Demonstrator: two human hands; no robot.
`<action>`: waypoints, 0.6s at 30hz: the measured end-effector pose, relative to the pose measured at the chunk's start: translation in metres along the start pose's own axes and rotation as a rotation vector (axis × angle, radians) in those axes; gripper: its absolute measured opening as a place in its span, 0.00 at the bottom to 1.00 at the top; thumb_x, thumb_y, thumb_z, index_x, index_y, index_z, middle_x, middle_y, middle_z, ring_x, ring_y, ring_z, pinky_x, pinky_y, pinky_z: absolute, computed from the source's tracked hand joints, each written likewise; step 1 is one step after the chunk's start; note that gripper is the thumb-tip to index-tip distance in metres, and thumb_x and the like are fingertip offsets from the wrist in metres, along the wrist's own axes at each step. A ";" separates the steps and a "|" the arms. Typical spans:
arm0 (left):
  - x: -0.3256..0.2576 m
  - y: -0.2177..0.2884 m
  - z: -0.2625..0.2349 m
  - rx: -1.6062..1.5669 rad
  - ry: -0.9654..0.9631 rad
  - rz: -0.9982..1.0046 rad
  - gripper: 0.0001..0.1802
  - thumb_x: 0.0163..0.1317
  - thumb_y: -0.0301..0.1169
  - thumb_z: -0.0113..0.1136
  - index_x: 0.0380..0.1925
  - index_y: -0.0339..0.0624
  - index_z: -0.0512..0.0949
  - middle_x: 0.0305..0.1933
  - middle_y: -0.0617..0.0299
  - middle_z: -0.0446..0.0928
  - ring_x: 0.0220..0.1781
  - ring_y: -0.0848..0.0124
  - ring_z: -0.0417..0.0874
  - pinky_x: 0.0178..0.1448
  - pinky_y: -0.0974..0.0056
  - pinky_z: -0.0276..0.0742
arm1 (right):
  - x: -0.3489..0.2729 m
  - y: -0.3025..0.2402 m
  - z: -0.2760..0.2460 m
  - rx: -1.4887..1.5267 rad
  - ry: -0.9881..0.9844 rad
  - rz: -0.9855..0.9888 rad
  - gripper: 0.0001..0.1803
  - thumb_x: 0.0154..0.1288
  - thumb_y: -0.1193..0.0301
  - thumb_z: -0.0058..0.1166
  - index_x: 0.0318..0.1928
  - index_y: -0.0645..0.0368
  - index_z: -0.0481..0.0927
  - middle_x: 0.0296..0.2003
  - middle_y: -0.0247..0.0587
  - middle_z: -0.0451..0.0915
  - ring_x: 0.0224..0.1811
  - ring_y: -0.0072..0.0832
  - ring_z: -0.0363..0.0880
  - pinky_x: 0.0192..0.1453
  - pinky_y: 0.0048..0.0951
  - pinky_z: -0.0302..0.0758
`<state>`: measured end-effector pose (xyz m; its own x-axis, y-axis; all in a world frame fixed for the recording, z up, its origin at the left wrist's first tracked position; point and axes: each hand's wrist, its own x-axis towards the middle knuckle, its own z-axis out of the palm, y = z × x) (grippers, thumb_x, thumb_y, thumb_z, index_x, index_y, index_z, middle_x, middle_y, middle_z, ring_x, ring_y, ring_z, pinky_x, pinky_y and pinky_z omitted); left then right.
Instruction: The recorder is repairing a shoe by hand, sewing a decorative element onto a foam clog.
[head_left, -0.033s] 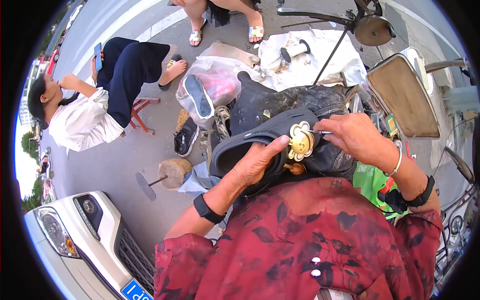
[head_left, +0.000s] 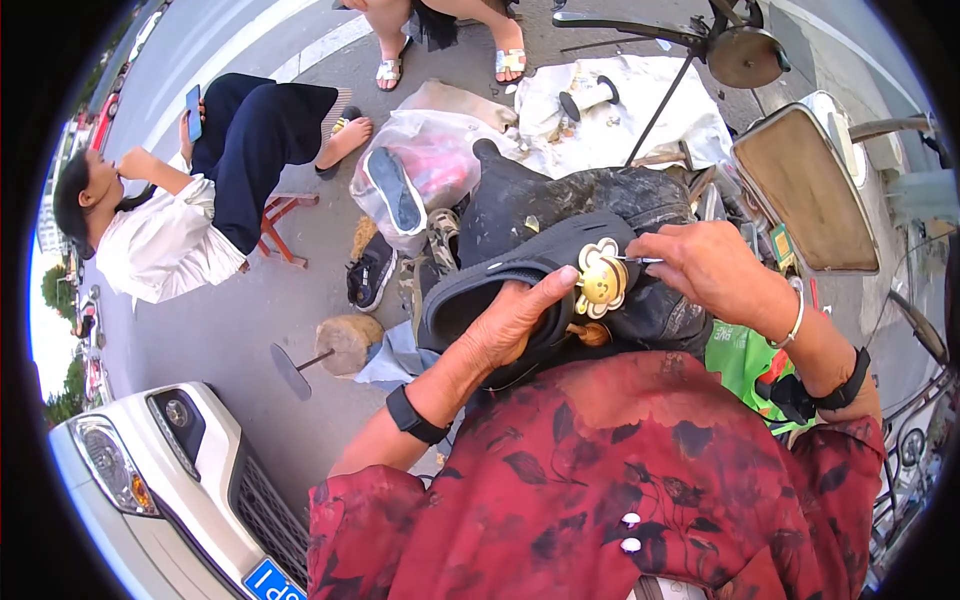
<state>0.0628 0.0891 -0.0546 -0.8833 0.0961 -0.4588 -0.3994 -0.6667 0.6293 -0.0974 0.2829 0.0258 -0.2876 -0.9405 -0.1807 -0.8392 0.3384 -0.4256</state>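
Note:
A dark grey clog [head_left: 575, 238] lies across my lap, over dusty black material. On its upper sits a gold-coloured smiling charm [head_left: 603, 284] with a pale scalloped rim. My left hand [head_left: 508, 322] grips the clog, its fingers inside the foot opening and its thumb stretched along the edge beside the charm. My right hand [head_left: 708, 268] pinches a thin metal tool [head_left: 643, 260], whose tip reaches the charm's right edge; its exact kind is too small to tell. Just below the clog a brown wooden knob [head_left: 594, 334] shows.
A seated person [head_left: 165, 235] holding a phone is at the left; another person's sandalled feet [head_left: 510, 65] are at the far side. A spool [head_left: 590, 97] lies on white cloth. Around me are a plastic bag [head_left: 450, 150], a sneaker [head_left: 372, 275], a padded seat [head_left: 808, 190] and a car [head_left: 165, 480].

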 end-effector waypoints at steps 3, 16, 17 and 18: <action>-0.003 0.003 0.003 -0.027 -0.011 -0.035 0.40 0.64 0.47 0.64 0.65 0.31 0.62 0.63 0.54 0.71 0.65 0.67 0.71 0.70 0.61 0.66 | 0.001 -0.001 -0.004 -0.015 -0.006 -0.006 0.11 0.61 0.69 0.57 0.45 0.54 0.77 0.30 0.44 0.80 0.36 0.46 0.81 0.38 0.45 0.76; -0.006 0.007 0.010 0.006 0.049 0.020 0.38 0.66 0.47 0.62 0.65 0.31 0.63 0.63 0.52 0.70 0.64 0.67 0.72 0.68 0.61 0.68 | 0.006 -0.003 -0.005 0.029 -0.127 0.142 0.12 0.64 0.69 0.54 0.48 0.54 0.78 0.35 0.45 0.81 0.39 0.47 0.80 0.42 0.45 0.72; -0.008 0.008 0.013 0.049 0.086 0.074 0.38 0.66 0.46 0.62 0.65 0.30 0.61 0.64 0.52 0.69 0.65 0.66 0.71 0.69 0.61 0.68 | 0.005 -0.002 -0.003 0.076 -0.093 0.125 0.12 0.64 0.69 0.54 0.48 0.54 0.78 0.35 0.45 0.81 0.40 0.47 0.80 0.44 0.45 0.72; -0.007 0.004 0.012 0.050 0.096 0.091 0.39 0.66 0.47 0.62 0.65 0.30 0.61 0.65 0.52 0.68 0.65 0.67 0.70 0.70 0.61 0.66 | 0.003 -0.001 -0.001 0.122 -0.059 0.106 0.12 0.64 0.70 0.54 0.48 0.54 0.78 0.36 0.45 0.81 0.41 0.46 0.79 0.46 0.45 0.72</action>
<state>0.0647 0.0944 -0.0411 -0.8900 -0.0356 -0.4545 -0.3325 -0.6315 0.7005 -0.0978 0.2800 0.0262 -0.3411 -0.8972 -0.2805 -0.7422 0.4402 -0.5054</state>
